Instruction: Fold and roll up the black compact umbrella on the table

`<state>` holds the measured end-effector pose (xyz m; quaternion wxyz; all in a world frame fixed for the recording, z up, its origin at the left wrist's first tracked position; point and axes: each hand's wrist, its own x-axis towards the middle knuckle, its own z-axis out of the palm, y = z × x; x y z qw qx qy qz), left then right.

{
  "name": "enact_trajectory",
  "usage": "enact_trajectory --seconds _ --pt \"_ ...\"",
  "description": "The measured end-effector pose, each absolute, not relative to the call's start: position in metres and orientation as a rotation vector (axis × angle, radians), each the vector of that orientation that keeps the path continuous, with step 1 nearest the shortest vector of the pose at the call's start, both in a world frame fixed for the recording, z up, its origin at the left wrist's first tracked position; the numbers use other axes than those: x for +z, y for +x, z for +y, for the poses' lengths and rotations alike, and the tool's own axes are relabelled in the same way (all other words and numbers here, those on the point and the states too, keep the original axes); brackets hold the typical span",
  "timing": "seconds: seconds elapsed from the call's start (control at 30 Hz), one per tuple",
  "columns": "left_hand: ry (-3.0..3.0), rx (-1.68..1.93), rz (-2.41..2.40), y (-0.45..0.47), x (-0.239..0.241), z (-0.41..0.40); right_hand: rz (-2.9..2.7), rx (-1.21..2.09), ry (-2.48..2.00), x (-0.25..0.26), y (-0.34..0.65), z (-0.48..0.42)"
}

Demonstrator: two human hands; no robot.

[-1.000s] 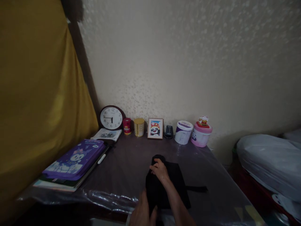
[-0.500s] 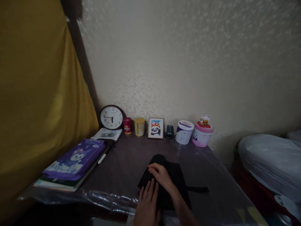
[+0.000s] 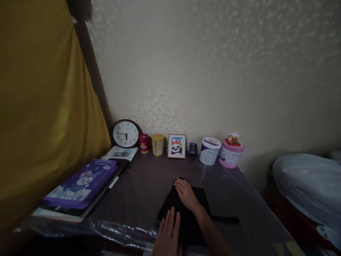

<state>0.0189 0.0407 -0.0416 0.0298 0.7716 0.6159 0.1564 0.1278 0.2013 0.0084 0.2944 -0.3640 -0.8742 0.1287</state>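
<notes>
A black cloth piece [image 3: 201, 197], perhaps a folded apron or bag, lies flat at the front of the dark table. From its right side a black strap [image 3: 226, 219] runs out over the tabletop. My right hand [image 3: 185, 193] rests on the cloth's far part, palm down with the fingers stretched out. Nearer to me, my left hand [image 3: 167, 233] lies on the left side of the cloth, fingers extended and slightly apart. Neither hand grips anything. The dark cloth's folds are hard to make out.
A purple cartoon case [image 3: 82, 183] sits on books at the left, beside a white pen [image 3: 114, 182]. Along the wall stand a clock [image 3: 125, 133], a red can [image 3: 144, 144], a yellow tin [image 3: 158, 145], a framed panda picture [image 3: 176, 146] and two tubs [image 3: 210, 152]. Clear plastic covers the table edge.
My right hand has shifted slightly right and flattened onto the cloth's far part, its fingers straighter than before. The left hand stays on the cloth, a little lower in view.
</notes>
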Motion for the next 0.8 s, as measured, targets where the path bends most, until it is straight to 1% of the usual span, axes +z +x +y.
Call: enact_trajectory --seconds 0.17,0.3,0.4,0.47,0.7,0.8 --pt "2.246 0.554 2.074 0.030 -0.037 0.037 -2.299 0.271 -1.232 0.010 0.122 0.234" --pt "2.224 0.552 2.084 0.036 -0.034 0.035 -2.275 0.250 -1.199 0.019 0.119 0.219" --pt "2.218 0.491 2.076 0.035 -0.028 0.034 -2.381 0.403 -1.039 0.025 0.117 0.184" --pt "2.208 0.466 2.080 0.033 -0.027 0.033 -2.367 0.524 -1.022 0.027 0.117 0.160" --pt "2.236 0.501 1.917 0.020 -0.037 0.032 -2.148 0.893 -0.969 0.029 0.131 0.099" --pt "2.134 0.461 1.969 0.022 -0.027 0.029 -1.908 0.938 -1.026 0.029 0.153 0.089"
